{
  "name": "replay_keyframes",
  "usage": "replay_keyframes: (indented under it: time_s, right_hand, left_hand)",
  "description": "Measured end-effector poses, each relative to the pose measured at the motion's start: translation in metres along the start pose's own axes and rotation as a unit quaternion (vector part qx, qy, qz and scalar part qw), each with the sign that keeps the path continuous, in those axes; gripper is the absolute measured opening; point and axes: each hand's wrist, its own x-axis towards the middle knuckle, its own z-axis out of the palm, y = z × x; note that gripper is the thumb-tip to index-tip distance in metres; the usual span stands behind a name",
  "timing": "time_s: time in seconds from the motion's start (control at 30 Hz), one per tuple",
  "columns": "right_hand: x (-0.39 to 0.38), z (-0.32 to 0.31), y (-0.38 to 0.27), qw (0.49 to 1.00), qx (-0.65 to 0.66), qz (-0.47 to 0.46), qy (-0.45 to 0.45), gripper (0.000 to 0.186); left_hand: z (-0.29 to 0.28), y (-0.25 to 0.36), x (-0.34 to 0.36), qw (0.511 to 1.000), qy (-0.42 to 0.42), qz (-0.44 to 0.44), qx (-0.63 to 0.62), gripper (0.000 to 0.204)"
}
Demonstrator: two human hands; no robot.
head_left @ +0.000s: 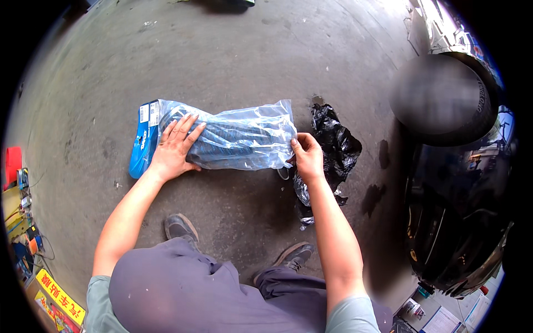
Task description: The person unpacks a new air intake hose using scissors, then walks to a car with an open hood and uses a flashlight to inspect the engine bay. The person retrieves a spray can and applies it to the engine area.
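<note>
A long clear plastic package [239,150] with a blue header at its left end lies on the floor, dark ribbed items inside it. My left hand [175,145] rests on its left half with fingers spread. My right hand [306,155] pinches the package's right end between thumb and finger. A crumpled black plastic bag [333,150] lies just right of it, partly behind my right hand and forearm.
Below are my knee and shoes on the grey concrete floor [89,100]. At right stand a tire [480,111] and a glossy black vehicle or body panel [455,211]. Assorted items and a yellow sign [58,294] line the left edge. Papers [444,316] sit at lower right.
</note>
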Motion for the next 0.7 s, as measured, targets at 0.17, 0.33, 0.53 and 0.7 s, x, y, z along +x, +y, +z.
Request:
replay_keyframes:
  time_s: [0.17, 0.33, 0.53, 0.7]
  right_hand:
    - [-0.027, -0.032, 0.025, 0.993, -0.079, 0.068, -0.060, 0.039]
    - [-0.073, -0.072, 0.018, 0.750, -0.653, -0.093, -0.046, 0.032]
    - [-0.068, -0.044, 0.016, 0.809, -0.558, -0.175, -0.062, 0.025]
    - [-0.029, -0.014, 0.030, 0.794, -0.607, 0.002, -0.006, 0.051]
  left_hand:
    - [0.000, 0.010, 0.004, 1.000, -0.006, -0.016, 0.011, 0.135]
    - [-0.006, 0.049, -0.008, 0.999, -0.001, 0.034, 0.014, 0.125]
    - [0.040, 0.136, -0.026, 0.858, -0.237, -0.136, -0.435, 0.059]
    - [0.080, 0.156, 0.015, 0.442, -0.279, -0.322, -0.789, 0.086]
